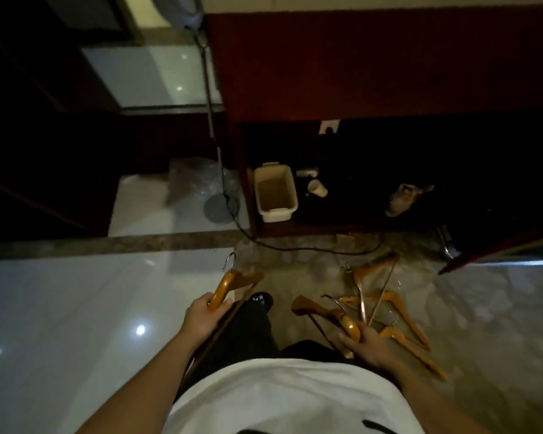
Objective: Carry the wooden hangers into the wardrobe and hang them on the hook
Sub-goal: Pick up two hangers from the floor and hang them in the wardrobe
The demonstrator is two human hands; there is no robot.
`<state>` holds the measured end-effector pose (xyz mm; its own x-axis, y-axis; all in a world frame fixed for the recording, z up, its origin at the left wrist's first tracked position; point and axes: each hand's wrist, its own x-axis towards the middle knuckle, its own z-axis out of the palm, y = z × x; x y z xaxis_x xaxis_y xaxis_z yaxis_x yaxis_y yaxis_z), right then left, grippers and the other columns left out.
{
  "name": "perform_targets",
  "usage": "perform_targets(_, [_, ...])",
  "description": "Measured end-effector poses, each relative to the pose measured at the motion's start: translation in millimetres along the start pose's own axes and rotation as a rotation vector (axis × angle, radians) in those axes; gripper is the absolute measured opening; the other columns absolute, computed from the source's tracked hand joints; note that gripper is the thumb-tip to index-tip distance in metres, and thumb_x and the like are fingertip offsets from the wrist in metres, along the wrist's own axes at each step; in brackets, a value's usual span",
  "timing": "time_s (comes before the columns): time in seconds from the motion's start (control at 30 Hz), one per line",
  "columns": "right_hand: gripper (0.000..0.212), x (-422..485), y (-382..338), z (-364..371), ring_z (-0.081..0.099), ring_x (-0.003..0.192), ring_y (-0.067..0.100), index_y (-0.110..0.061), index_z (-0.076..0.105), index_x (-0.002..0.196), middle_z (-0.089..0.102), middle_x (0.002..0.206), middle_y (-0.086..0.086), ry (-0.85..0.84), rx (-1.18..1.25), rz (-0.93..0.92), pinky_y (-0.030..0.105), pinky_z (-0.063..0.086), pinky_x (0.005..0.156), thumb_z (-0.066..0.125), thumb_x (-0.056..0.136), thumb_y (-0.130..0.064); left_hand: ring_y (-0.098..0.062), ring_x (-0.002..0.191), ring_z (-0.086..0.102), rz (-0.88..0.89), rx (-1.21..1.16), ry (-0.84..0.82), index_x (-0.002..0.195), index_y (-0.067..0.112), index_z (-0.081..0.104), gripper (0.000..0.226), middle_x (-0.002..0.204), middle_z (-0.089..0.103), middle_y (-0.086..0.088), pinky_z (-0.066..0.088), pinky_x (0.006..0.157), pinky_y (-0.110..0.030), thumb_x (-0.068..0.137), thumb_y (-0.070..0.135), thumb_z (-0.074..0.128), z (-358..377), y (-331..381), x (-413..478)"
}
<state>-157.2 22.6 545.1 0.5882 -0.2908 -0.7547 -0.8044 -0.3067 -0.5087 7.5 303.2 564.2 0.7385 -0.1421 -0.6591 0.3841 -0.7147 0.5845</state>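
My left hand (pixel 201 317) grips a wooden hanger (pixel 229 285) by its shoulder, its metal hook pointing up and away. My right hand (pixel 365 341) holds a second wooden hanger (pixel 323 313) with its hook upward. Several more wooden hangers (pixel 386 300) lie in a loose heap on the floor just right of my right hand. The wardrobe (pixel 358 73), dark red wood, stands ahead with its lower compartment open and dark. No hook inside it is visible.
A cream plastic tub (pixel 276 192) and a paper cup (pixel 318 187) sit on the wardrobe floor. A black cable (pixel 295 247) runs across the floor in front. A stand with a round base (pixel 218 208) is left of the wardrobe. An open door edge (pixel 499 249) juts in at right.
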Motion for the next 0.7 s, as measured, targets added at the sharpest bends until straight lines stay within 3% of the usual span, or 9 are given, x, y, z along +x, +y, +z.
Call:
perform_targets(0.27, [0.025, 2, -6, 4, 0.055, 0.082, 0.019, -0.009, 0.054, 0.107, 0.060, 0.089, 0.007, -0.162, -0.322, -0.161, 0.027, 0.040, 0.068, 0.061, 0.088, -0.023, -0.021, 0.071, 0.058, -0.232, -0.263, 0.266, 0.078, 0.022, 0.052, 0.019, 0.076, 0.059, -0.005, 0.050, 0.074, -0.035, 0.091, 0.035, 0.055, 37, -79, -98])
perform_targets(0.47, [0.026, 19, -34, 35, 0.061, 0.089, 0.026, -0.014, 0.054, 0.107, 0.063, 0.090, 0.006, -0.296, -0.578, -0.227, 0.042, 0.051, 0.084, 0.061, 0.087, -0.029, -0.016, 0.073, 0.058, -0.429, -0.426, 0.411, 0.091, 0.021, 0.052, 0.015, 0.080, 0.059, -0.003, 0.044, 0.065, -0.027, 0.092, 0.036, 0.052, 47, -120, -158])
perform_targets(0.53, [0.022, 19, -50, 49, 0.059, 0.085, 0.024, -0.014, 0.051, 0.104, 0.059, 0.082, 0.002, -0.341, -0.632, -0.253, 0.038, 0.050, 0.080, 0.059, 0.088, -0.027, -0.018, 0.074, 0.060, -0.493, -0.451, 0.450, 0.092, 0.018, 0.054, 0.017, 0.078, 0.060, -0.003, 0.046, 0.069, -0.029, 0.092, 0.035, 0.053, 47, -136, -174])
perform_targets(0.63, [0.013, 22, -79, 74, 0.053, 0.069, 0.016, -0.016, 0.047, 0.096, 0.053, 0.072, 0.000, -0.419, -0.690, -0.286, 0.028, 0.043, 0.065, 0.057, 0.091, -0.022, -0.030, 0.081, 0.066, -0.557, -0.591, 0.503, 0.094, 0.006, 0.059, 0.022, 0.083, 0.066, -0.017, 0.056, 0.079, -0.042, 0.091, 0.027, 0.056, 48, -159, -194])
perform_targets(0.7, [0.009, 24, -99, 94, 0.050, 0.065, 0.012, -0.017, 0.047, 0.090, 0.052, 0.071, 0.000, -0.460, -0.728, -0.310, 0.026, 0.041, 0.062, 0.055, 0.091, -0.021, -0.030, 0.080, 0.066, -0.574, -0.666, 0.526, 0.097, 0.005, 0.059, 0.021, 0.089, 0.067, -0.022, 0.055, 0.076, -0.041, 0.091, 0.024, 0.056, 46, -169, -206])
